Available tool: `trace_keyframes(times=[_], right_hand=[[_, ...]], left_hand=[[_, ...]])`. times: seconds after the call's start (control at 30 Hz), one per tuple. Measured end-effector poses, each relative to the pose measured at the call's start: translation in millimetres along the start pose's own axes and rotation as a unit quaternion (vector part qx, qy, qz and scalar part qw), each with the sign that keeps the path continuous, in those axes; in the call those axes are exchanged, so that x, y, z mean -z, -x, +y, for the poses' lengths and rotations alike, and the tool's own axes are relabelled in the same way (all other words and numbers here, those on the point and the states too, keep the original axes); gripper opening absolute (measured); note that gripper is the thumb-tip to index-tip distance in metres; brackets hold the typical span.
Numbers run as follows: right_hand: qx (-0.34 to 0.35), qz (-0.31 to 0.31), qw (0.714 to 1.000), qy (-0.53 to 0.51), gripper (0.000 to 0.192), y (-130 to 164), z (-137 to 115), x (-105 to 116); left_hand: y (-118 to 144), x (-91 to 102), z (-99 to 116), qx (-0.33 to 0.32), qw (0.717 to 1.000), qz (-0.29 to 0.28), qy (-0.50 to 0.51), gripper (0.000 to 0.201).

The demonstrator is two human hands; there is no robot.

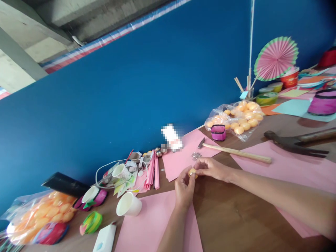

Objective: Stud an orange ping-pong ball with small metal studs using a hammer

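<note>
both hands, left hand (184, 188) and right hand (212, 169), pinch one small orange ball (192, 172) with fingers

Your left hand (184, 189) and right hand (213, 169) pinching a small orange ball (192, 172) together over the wooden worktop (236, 217), pink paper sheets (154, 224) beneath, hammer (296, 142) at your right, overturned paper cup (128, 204) at your left.

A: Brown wooden tabletop (231, 217) is seen, backed by a blue wall. Pink paper sheets (283, 168) are spread across it.

B: Noted. A small hammer (236, 151) is laid on the pink paper, a larger claw hammer (296, 142) beside it. Two bags of orange balls (240, 119) are set near the wall.

A: White paper cups (129, 204), a green ribbon roll (91, 222) and folded pink strips (152, 171) are scattered at the left.
</note>
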State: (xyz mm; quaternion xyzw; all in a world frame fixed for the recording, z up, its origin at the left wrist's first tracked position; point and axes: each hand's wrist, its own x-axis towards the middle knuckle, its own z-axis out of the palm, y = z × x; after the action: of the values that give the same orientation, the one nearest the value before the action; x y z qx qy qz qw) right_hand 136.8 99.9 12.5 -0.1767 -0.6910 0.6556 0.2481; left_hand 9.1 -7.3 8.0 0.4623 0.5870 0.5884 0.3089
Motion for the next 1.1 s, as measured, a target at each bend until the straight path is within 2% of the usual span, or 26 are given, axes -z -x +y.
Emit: trace_keyframes(times=[0.1, 0.3, 0.47, 0.83, 0.97, 1.1], right_hand=[[0.015, 0.000, 1.000, 0.020, 0.029, 1.0, 0.6, -1.5], [0.032, -0.033, 0.999, -0.010, 0.031, 1.6, -0.4, -3.0], [0.018, -0.024, 0.998, -0.050, 0.030, 0.6, -2.2, -1.4], [0.004, -0.019, 0.999, -0.038, 0.036, 1.5, -3.3, -0.8], [0.003, 0.001, 1.000, -0.030, 0.035, -0.1, -0.6, -2.2], [0.002, 0.012, 0.999, -0.040, 0.035, -0.5, 1.8, -2.9]], left_hand=[[-0.2, 0.2, -1.6, -0.006, 1.000, 0.000, -0.010, 0.032], [-1.3, 0.3, -3.9, -0.002, 1.000, -0.002, -0.008, 0.037], [-0.6, 1.2, -2.7, 0.005, 1.000, -0.015, 0.014, 0.048], [-1.4, 1.8, -5.2, 0.005, 1.000, -0.003, 0.020, 0.041], [-1.6, 1.3, -1.8, 0.008, 1.000, 0.004, 0.015, 0.039], [-0.9, 1.2, 1.8, 0.014, 1.000, -0.011, 0.017, 0.045]])
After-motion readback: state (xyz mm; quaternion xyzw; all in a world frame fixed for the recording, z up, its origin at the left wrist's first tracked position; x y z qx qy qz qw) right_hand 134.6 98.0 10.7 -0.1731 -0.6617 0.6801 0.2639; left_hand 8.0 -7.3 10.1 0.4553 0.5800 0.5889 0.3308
